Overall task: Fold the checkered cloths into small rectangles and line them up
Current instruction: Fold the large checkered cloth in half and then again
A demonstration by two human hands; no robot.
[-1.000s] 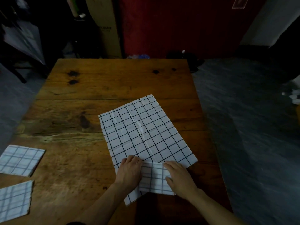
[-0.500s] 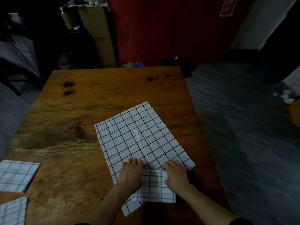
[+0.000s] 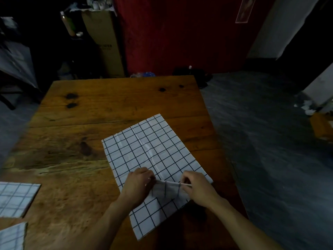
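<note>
Dim room, red wall far, grey floor right. Wooden desk [image 3: 75, 170], knotted planks, fills most of the view. Checkered cloth [image 3: 144, 152] spread at an angle on right half of desk, near corner reaching toward near edge, centre crease running far-to-near. Two folded cloths at left edge: one [image 3: 16, 199] flat, another [image 3: 11, 237] nearer, partly cut off.

Left hand [image 3: 137, 186] and right hand [image 3: 198, 188] side by side on near part of cloth, raised fold edge [image 3: 169, 183] pulled taut between them. Fingers of both hands curled, pinching that edge; exact fingertip contact blurred.

Step in hand, by judgement: carrying near edge over toward far edge. Best kept level and taut, corners matched to grid lines, then pressed flat along fold before release. Uneven pull likely to skew rectangle.
</note>
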